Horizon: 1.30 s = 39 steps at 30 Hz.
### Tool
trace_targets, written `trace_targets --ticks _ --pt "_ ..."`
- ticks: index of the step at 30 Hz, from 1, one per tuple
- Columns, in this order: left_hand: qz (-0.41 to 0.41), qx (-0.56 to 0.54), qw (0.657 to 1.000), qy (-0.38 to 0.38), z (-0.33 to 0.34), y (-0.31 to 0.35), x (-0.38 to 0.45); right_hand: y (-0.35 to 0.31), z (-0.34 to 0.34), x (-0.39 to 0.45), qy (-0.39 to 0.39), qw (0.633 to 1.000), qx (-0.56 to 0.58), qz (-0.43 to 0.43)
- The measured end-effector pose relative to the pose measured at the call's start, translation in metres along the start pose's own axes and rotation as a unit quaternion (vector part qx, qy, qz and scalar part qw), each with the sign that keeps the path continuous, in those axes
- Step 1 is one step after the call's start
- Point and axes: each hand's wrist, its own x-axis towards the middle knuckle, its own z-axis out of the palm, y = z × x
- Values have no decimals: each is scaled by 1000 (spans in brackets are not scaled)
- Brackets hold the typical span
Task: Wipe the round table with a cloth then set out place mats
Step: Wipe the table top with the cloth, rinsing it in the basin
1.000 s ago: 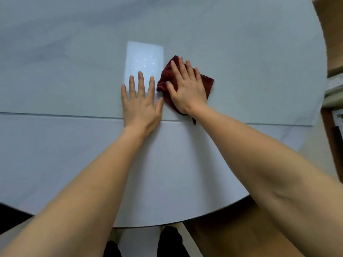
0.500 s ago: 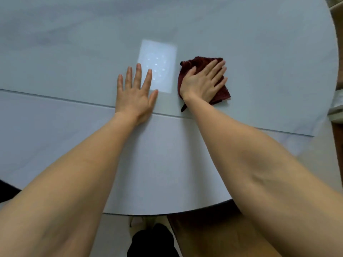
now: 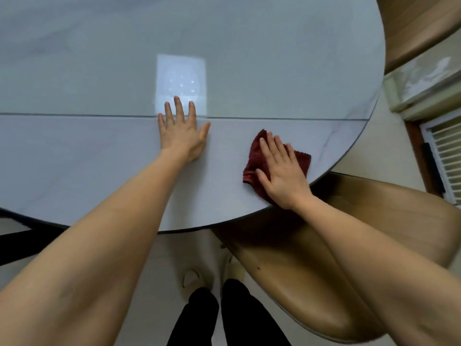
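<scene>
Cloth: the dark red cloth point(image 3: 254, 156) lies bunched near the table's right edge, probably to catch the rim of the round table point(image 3: 274, 58).
Left hand: the left hand point(image 3: 183, 133) rests flat on the tabletop, fingers straight and spread, holding nothing (likely a brace while leaning).
Right hand: the right hand point(image 3: 282, 171) presses flat on the cloth, fingers straight, not curled round it.
Place mats: none in view.

Soft light, tabletop point(image 3: 274, 71) glare, warped edges
</scene>
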Motion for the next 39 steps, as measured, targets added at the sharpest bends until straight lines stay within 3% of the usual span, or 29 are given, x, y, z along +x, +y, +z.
trace_targets --ticks 3,10,17,21,26,33,39 --pt "20 -6 1000 -19 -3 2 -6 29 -8 -13 -18 997 -28 -77" --pt "16 -6 1000 6 3 29 10 42 -16 38 21 1000 5 3" --pt "39 -61 996 44 -10 81 51 61 -38 169 43 999 -14 -2" --pt "-42 -24 999 20 6 110 61 60 -40 224 40 996 11 77" --pt "-99 14 993 64 10 135 87 80 -64 306 88 968 64 226" --pt "-147 -1 988 40 14 142 91 100 -42 265 93 971 53 216" --pt "-196 -31 980 9 20 194 74 122 -33 190 71 979 52 185"
